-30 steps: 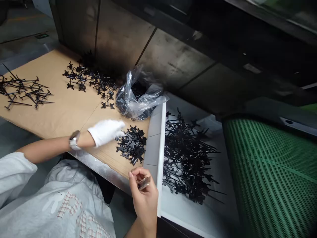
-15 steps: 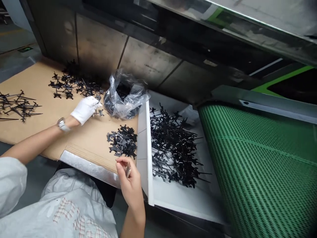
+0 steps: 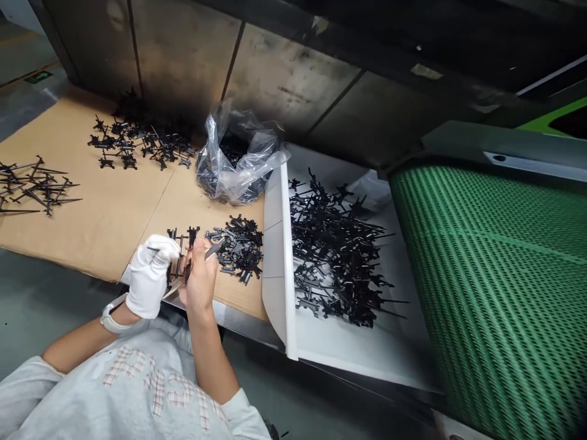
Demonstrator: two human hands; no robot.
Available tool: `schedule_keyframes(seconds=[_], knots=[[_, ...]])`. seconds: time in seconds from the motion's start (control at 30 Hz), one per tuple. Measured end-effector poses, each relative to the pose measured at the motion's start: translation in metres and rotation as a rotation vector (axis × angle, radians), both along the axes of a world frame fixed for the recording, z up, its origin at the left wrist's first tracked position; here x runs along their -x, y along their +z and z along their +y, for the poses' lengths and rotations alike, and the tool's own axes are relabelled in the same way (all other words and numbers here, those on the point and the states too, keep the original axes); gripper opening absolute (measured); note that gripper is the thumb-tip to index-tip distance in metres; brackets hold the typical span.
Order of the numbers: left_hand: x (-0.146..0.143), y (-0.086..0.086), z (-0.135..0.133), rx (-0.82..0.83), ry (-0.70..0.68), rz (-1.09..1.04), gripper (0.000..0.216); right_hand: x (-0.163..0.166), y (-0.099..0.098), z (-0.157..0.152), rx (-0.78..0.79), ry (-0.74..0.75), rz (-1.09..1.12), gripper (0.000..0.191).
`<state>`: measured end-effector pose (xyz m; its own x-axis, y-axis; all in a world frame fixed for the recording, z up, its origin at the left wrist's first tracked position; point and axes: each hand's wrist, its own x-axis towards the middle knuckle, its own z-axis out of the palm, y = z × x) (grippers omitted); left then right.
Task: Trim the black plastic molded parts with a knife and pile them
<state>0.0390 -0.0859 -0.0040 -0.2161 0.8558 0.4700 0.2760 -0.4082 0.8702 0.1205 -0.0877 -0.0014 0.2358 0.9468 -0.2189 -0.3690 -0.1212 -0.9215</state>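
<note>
At the near edge of the bench [image 3: 105, 226], the gloved left hand [image 3: 150, 272] had its grip closed around a black branched part [image 3: 193, 233], apparently to steady it; the right hand [image 3: 199, 281] pinched a slim tool [image 3: 214, 249]. Small pieces [image 3: 243, 244] lay heaped rightward, probably within easy reach.

That big green mesh belt [image 3: 495, 263] pretty much owns the 3 to 5 o'clock side, ridged all over, with a pale metal strip [image 3: 532, 166] with a dark hole near one end, just shy of 3. Around 2 there's a bright green frame [image 3: 562, 116]. Grimy metal panels [image 3: 284, 73] run from 11 to 12, split by dark slanted seams, and a scuffed pale tag [image 3: 426, 71] sits on the dark housing [image 3: 367, 27] between 1 and 2. Grey-green floor [image 3: 46, 299] at 8; little green floor sign [image 3: 39, 77] at 10, too small to read.
</note>
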Motion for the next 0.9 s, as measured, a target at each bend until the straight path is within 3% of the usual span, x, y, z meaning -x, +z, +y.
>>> schedule_keyframes(seconds=[0.17, 0.37, 0.47, 0.57, 0.73, 0.9], knots=[[0.011, 0.003, -0.001, 0.135, 0.080, -0.100, 0.044, 0.010, 0.005, 0.004, 0.040, 0.112, 0.117, 0.053], [0.064, 0.020, 0.008, 0.230, 0.036, 0.035, 0.049, -0.016, -0.003, 0.009, 0.105, 0.310, -0.203, 0.049], [0.080, 0.022, 0.016, 0.210, 0.089, 0.081, 0.044, -0.018, -0.015, 0.019, 0.124, 0.319, -0.384, 0.034], [0.077, 0.014, 0.018, 0.178, 0.082, 0.125, 0.038, -0.009, -0.020, 0.025, 0.138, 0.315, -0.563, 0.027], [0.074, -0.005, 0.014, -0.014, 0.143, 0.323, 0.025, -0.017, -0.007, 0.013, 0.110, 0.347, -0.717, 0.013], [0.071, -0.010, 0.008, -0.120, 0.077, 0.415, 0.013, -0.026, 0.008, -0.008, 0.001, 0.391, -0.682, 0.030]])
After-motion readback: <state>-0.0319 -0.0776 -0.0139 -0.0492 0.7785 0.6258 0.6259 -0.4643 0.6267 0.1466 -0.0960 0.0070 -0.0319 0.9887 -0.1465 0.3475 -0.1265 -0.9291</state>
